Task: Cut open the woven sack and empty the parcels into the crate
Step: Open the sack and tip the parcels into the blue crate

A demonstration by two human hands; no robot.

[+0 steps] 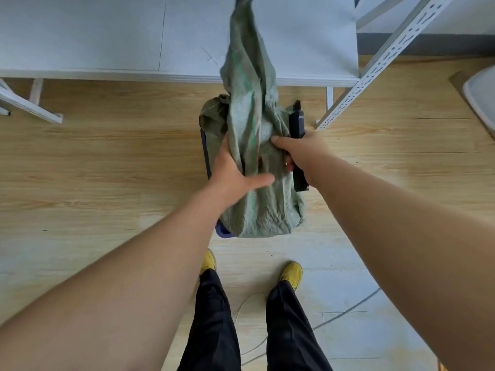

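Green woven sack point(254, 145) draped over a dark blue crate point(205, 153) on the wooden floor point(107, 162), upper end pulled up in front of the white table point(107, 36). Left hand point(235, 175) gripping a fold of the cloth, thumb spread across it. Right hand point(302, 153) pinching the cloth beside it while closed around a black cutter point(297, 135). Looks thin, soft and limp, so probably light and nearly empty now; parcels not visible, perhaps already in the crate below. Slippery weave: better to bunch a thick fold near the bottom corners and lift from there. Blade end close to the cloth, so some care needed.
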